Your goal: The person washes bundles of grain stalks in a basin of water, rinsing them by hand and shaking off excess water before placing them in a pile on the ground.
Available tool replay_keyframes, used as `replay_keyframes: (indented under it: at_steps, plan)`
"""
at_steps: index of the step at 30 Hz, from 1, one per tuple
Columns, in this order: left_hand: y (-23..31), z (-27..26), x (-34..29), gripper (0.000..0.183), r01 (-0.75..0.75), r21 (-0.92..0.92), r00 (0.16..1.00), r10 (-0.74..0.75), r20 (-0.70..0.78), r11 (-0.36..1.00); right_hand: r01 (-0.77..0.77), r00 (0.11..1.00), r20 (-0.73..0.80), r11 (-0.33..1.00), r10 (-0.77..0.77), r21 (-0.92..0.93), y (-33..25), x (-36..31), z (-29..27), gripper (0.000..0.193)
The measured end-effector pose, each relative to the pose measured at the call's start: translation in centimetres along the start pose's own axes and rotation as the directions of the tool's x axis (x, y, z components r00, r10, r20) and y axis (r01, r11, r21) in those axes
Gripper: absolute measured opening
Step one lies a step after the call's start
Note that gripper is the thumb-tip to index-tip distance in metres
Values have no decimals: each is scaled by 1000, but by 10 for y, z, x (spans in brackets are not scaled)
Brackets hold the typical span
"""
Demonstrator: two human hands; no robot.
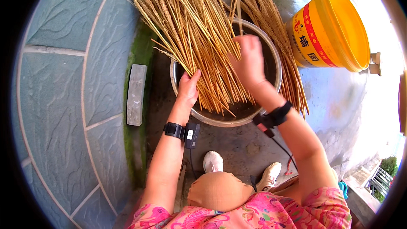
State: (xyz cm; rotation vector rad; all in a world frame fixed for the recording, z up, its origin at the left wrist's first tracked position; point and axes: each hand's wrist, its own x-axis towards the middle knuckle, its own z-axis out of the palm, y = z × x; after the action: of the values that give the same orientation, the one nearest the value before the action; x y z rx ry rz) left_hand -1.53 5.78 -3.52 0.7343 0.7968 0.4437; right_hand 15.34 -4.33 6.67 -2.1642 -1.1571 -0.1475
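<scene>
A thick bundle of dry grass stalks (212, 59) with feathery seed heads lies across a round metal basin (277, 72). Its heads point away from me and the cut ends toward me. My left hand (188, 87) grips the bundle's left edge, thumb on top and the other fingers hidden beneath. Blurred by motion, my right hand (249, 61) is closed above the basin's right part. A pale stalk (239, 15) runs up from its fingers. A second bundle of dry grass (283, 34) lies along the basin's right side.
A yellow plastic bucket (311, 34) lies tilted at the right. On the mossy strip at the left rests a grey brick (137, 95), beside a blue-grey tiled wall (55, 89). My shoes (213, 161) are close to the basin's near rim.
</scene>
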Motion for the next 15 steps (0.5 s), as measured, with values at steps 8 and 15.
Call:
replay_keyframes:
  at_steps: [8,15]
  plan:
    - [4,10,-3,31,1,-45,1000,0,26,999,-304,884,379,952,274,20,-35,-4,78,24]
    - [1,13,-2,30,-13,-14,999,13,35,1000,-314,816,554,931,165,185,1,8,62,19]
